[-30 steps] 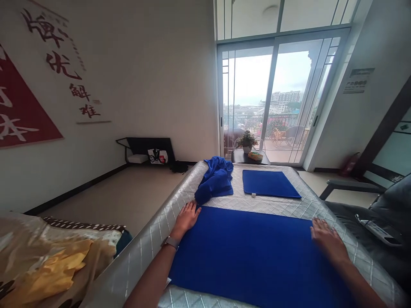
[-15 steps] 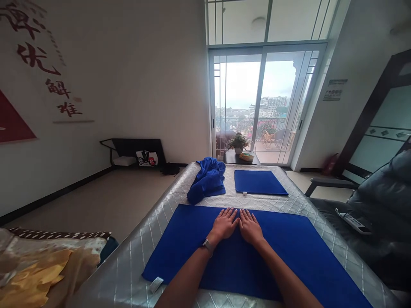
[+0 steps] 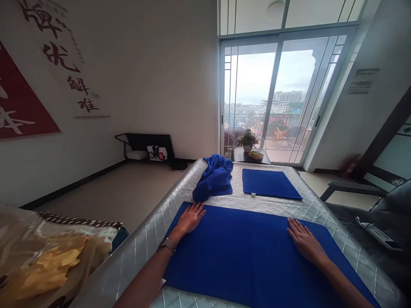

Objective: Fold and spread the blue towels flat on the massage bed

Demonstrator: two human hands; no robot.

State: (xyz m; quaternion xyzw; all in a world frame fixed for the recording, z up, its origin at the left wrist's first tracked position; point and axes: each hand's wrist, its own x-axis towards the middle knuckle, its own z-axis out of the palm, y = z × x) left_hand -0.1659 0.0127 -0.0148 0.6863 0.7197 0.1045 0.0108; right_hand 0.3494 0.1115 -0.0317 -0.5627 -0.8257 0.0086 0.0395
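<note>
A large blue cloth [image 3: 240, 252] lies spread flat on a silver quilted cover [image 3: 138, 252]. My left hand [image 3: 192, 217] rests palm down near the cloth's far left corner, fingers stretched out. Toward the far right part of the same cloth, my right hand [image 3: 305, 240] also lies flat with its fingers extended. Neither hand holds anything. Just beyond the left hand sits a crumpled heap of blue cloth [image 3: 213, 177]. A folded blue cloth [image 3: 269, 184] with a small white tag lies flat to the right of that heap.
At the left stands a surface with a yellow cloth [image 3: 53, 265]. A black armchair [image 3: 379, 222] with a white power strip [image 3: 379, 233] flanks the right side. Past the far end is a small table with a potted plant [image 3: 248, 139], before glass sliding doors [image 3: 250, 85].
My hands have slid apart from the middle of the large cloth, the left one leftward and the right one rightward. The view has turned slightly left.
</note>
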